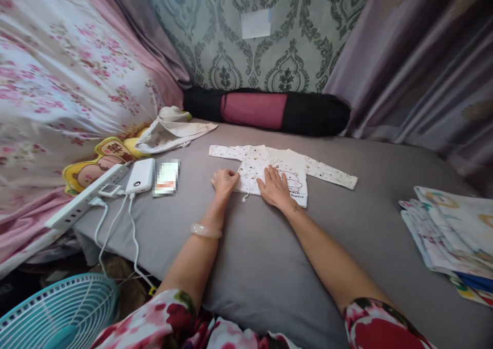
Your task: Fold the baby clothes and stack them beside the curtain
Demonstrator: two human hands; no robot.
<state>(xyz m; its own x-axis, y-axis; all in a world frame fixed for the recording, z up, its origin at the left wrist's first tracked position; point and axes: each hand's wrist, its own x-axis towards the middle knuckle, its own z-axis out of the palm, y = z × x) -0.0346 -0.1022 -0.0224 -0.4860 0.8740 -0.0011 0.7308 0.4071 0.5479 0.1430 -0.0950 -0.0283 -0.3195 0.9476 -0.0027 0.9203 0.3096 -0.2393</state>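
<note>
A small white baby shirt with a speckled print lies spread on the grey bed sheet, both sleeves stretched out sideways. A cartoon animal and lettering show on its right front, and a tie string hangs at the bottom hem. At the shirt's left side edge, my left hand is closed, with the fabric pinched between thumb and fingers. My right hand rests flat on the shirt's front, fingers extended, covering part of the drawing.
Folded clothes are stacked at the right. To the left lie a white power bank, a power strip with cables, and a yellow cushion. A black and maroon bolster lies along the wall; a blue fan stands lower left.
</note>
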